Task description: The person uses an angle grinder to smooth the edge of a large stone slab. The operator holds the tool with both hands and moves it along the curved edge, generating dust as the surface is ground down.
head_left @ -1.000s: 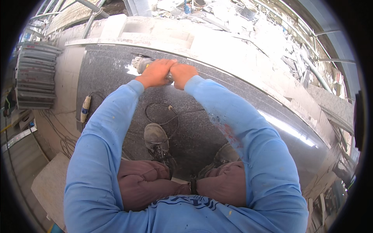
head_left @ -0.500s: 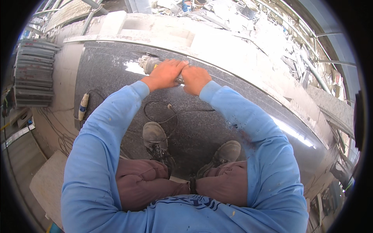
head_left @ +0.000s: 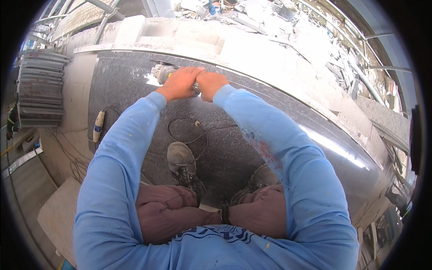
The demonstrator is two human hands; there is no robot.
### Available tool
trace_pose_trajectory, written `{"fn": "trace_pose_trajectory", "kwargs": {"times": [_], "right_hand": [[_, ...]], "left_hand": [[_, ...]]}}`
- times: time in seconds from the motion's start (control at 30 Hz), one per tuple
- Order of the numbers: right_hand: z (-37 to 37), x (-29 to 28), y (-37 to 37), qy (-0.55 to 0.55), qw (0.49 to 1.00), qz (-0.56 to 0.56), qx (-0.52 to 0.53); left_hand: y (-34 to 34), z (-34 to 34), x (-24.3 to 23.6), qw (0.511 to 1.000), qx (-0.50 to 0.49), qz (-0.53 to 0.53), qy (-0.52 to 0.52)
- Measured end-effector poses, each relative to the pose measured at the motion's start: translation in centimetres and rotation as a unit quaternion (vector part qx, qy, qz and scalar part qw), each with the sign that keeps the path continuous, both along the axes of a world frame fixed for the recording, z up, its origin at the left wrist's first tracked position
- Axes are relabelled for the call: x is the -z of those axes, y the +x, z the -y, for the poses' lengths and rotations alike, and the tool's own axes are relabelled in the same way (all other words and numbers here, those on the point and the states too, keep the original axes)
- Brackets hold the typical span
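Both my arms reach forward over a large dark speckled stone slab (head_left: pixel 126 81). My left hand (head_left: pixel 180 83) is closed around the body of an angle grinder (head_left: pixel 162 73), just behind its metal head. My right hand (head_left: pixel 211 84) wraps the rear of the same tool, close against the left. The grinder's head points left, and a thin disc edge shows at its far side, near the slab's far edge. Much of the tool's body is hidden under my fingers. A dark power cord (head_left: pixel 220 128) loops over the slab between my forearms.
My shoes (head_left: pixel 181 158) rest on the slab. Left of it lie a cable connector (head_left: pixel 98 126) and a stack of grey strips (head_left: pixel 41 87). A pale ledge (head_left: pixel 180 45) runs along the far side, with broken stone rubble (head_left: pixel 243 22) beyond. A bright reflection crosses the slab's right part.
Both hands and the grinder have slid left along the slab's far edge. My right forearm has swung left with them, covering more of my right shoe.
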State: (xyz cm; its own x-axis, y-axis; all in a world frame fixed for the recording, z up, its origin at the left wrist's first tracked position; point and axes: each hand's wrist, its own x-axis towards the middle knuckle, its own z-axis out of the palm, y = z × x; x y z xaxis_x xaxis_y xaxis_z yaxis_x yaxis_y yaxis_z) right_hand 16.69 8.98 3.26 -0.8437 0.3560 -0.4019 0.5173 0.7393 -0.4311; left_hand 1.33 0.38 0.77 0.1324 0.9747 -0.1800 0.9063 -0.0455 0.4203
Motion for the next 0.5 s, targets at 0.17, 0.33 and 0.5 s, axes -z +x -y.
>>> {"fn": "trace_pose_trajectory", "kwargs": {"times": [0.17,0.33,0.5], "right_hand": [[-0.4,-0.1,0.1,-0.013,1.0,0.01,-0.006],[-0.3,-2.3,2.0,-0.001,1.0,0.027,-0.011],[-0.4,-2.4,3.3,0.001,1.0,0.014,-0.011]], "left_hand": [[0.3,-0.2,-0.7,0.999,-0.018,0.008,-0.026],[2.0,-0.1,-0.8,1.0,0.004,0.007,0.005],[3.1,-0.4,-1.1,1.0,0.013,0.004,-0.003]]}}
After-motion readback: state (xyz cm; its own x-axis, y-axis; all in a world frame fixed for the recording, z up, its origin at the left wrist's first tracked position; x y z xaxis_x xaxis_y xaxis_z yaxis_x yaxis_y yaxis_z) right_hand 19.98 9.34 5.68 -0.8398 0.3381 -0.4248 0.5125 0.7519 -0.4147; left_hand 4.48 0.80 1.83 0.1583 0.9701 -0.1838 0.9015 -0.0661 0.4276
